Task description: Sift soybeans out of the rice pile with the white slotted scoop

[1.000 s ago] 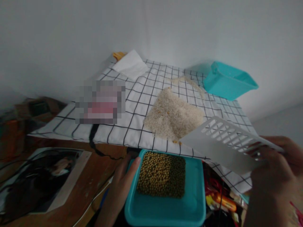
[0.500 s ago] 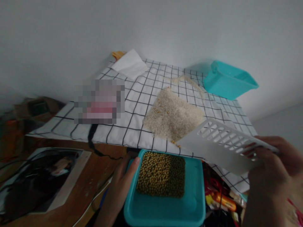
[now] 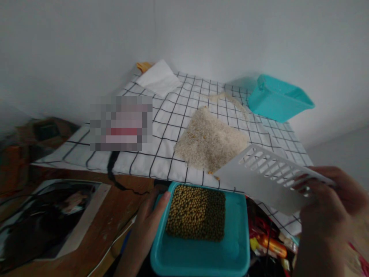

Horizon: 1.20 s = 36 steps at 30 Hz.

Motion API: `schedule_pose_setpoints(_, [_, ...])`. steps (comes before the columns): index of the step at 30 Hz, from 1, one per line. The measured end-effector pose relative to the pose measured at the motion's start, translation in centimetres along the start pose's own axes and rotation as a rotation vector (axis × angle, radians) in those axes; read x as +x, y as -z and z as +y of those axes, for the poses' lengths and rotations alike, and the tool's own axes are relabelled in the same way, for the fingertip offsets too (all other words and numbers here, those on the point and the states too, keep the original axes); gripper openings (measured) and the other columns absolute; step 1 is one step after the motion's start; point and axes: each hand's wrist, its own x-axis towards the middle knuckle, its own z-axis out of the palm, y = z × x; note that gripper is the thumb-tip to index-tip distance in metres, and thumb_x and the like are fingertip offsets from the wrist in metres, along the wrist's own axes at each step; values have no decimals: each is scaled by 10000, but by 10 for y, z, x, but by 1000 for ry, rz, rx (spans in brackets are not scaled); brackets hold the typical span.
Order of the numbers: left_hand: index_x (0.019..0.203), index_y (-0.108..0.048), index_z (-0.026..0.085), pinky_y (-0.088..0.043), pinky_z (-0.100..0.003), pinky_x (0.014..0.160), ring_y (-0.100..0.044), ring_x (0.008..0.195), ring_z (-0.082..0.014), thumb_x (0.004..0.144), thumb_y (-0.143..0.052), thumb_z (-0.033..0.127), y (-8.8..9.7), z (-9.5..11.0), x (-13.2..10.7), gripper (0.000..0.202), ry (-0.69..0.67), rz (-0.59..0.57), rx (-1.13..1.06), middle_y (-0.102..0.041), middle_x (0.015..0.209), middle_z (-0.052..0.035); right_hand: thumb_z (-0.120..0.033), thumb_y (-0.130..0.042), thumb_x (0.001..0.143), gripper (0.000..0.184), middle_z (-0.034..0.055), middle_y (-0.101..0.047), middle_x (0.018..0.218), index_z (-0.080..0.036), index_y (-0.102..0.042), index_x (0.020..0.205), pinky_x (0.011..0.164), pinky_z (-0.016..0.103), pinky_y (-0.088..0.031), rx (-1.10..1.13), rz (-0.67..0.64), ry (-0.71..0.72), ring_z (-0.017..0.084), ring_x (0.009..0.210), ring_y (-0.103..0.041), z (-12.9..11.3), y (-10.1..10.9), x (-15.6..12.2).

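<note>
My left hand (image 3: 151, 221) is closed on the left rim of a teal plastic tub (image 3: 198, 258), thumb over the edge and other fingers mostly hidden outside it. Inside the tub lie yellow beans (image 3: 186, 209) beside darker green beans (image 3: 216, 219), in a rectangular patch. My right hand (image 3: 327, 198) grips a flat white slotted plastic panel (image 3: 256, 182) by its right end, holding it tilted. Its left corner reaches the near edge of a flattened heap of pale grain (image 3: 209, 142) on the checked cloth (image 3: 161, 142). A few orange-yellow bits (image 3: 215, 176) lie by that corner.
A second teal container (image 3: 278, 100) stands at the back right of the cloth. White paper (image 3: 160, 79) lies at the back left, near a pixelated object (image 3: 123, 125). A strap (image 3: 113, 173) hangs over the front edge. Assorted items (image 3: 272, 244) sit below, right of the tub.
My right hand and the white panel's right end have shifted very slightly left. The tub, my left hand and the grain heap look unchanged.
</note>
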Motion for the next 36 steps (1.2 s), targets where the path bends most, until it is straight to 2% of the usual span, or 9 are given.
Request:
schedule_pose_setpoints(3, [1042, -659, 254, -496, -392, 1044, -645, 1196, -277, 814, -474, 519, 1, 14, -5, 395, 11, -84, -119, -746, 1203, -44, -188, -604, 656, 68, -8, -599, 591, -202, -667, 679, 485, 279, -352, 72, 17, -22, 142, 523, -516, 2, -4, 1])
schedule_pose_setpoints(6, [1026, -633, 252, -466, -395, 1070, -624, 1221, -281, 783, -460, 548, 2, 18, -6, 420, 40, -109, -142, -727, 1229, -65, -187, -598, 641, 78, -8, -605, 586, -195, -672, 664, 480, 272, -337, 90, 36, 29, 137, 522, -517, 6, -7, 2])
schedule_pose_setpoints(10, [1059, -615, 235, -405, -412, 1120, -586, 1264, -296, 750, -497, 539, 1, 15, -6, 449, 68, -89, -108, -708, 1250, -96, -164, -576, 625, 106, -16, -596, 565, -199, -671, 660, 468, 256, -327, 88, 55, 54, 130, 507, -514, 11, -11, 5])
schedule_pose_setpoints(13, [1110, -622, 229, -418, -410, 1108, -581, 1270, -293, 781, -479, 555, 0, 13, -5, 485, 64, -100, -119, -703, 1262, -88, -167, -577, 602, 104, -18, -582, 534, -195, -671, 634, 452, 256, -319, 123, 63, 123, 125, 475, -497, 14, -13, 8])
schedule_pose_setpoints(18, [1061, -650, 243, -454, -377, 1077, -613, 1229, -280, 800, -454, 546, 0, 16, -4, 445, 16, -138, -161, -727, 1220, -59, -174, -587, 606, 101, -10, -589, 539, -194, -681, 638, 447, 255, -323, 118, 34, 117, 130, 478, -503, 18, -12, 10])
schedule_pose_setpoints(25, [1121, -629, 215, -416, -375, 1109, -576, 1272, -277, 782, -450, 565, -1, 14, -5, 519, 57, -122, -136, -692, 1282, -80, -177, -582, 598, 105, -13, -582, 522, -195, -680, 632, 429, 250, -318, 129, 42, 130, 128, 448, -489, 17, -12, 9])
schedule_pose_setpoints(29, [1150, -628, 215, -419, -346, 1105, -570, 1283, -258, 804, -452, 566, -3, 10, -4, 523, 34, -122, -162, -687, 1302, -66, -156, -583, 602, 119, -15, -601, 542, -189, -687, 648, 438, 249, -326, 133, 27, 126, 120, 460, -506, 14, -14, 8])
schedule_pose_setpoints(36, [1182, -602, 193, -399, -382, 1115, -546, 1302, -282, 792, -419, 587, -1, 14, -4, 584, 64, -168, -114, -666, 1321, -101, -156, -591, 607, 120, -25, -609, 541, -191, -690, 665, 436, 250, -330, 148, -9, 114, 117, 461, -511, 8, -13, 7])
